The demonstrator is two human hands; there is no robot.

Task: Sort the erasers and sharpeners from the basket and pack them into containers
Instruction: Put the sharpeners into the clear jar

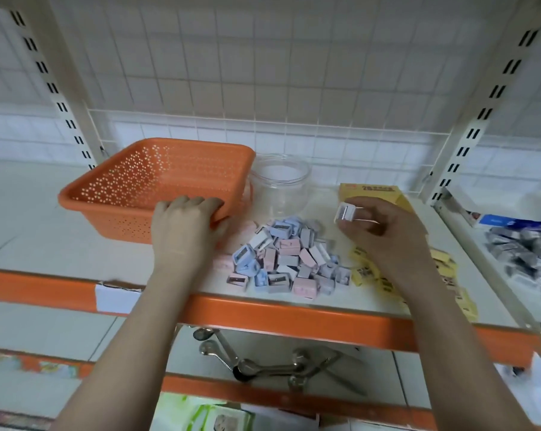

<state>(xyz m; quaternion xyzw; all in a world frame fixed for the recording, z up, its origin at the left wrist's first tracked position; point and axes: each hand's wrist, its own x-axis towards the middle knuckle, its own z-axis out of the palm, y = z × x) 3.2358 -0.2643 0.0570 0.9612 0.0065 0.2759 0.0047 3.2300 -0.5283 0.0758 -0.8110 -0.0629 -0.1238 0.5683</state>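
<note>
Sorting step — our right hand [375,225] pinches one white sharpener [345,212]; left hand [187,223] grips the basket [138,181] rim. Next: clear jar [280,185], we judge.

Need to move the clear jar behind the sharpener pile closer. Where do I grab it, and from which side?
Probably grip the clear jar round its neck just under the open rim, coming from above and the right. It stands upright and lidless; the orange basket crowds its left, the sharpener pile lies in front, and the yellow box leaves a gap.

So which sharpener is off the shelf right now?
The white sharpener pinched in the right hand; the others lie in the pile.
</note>
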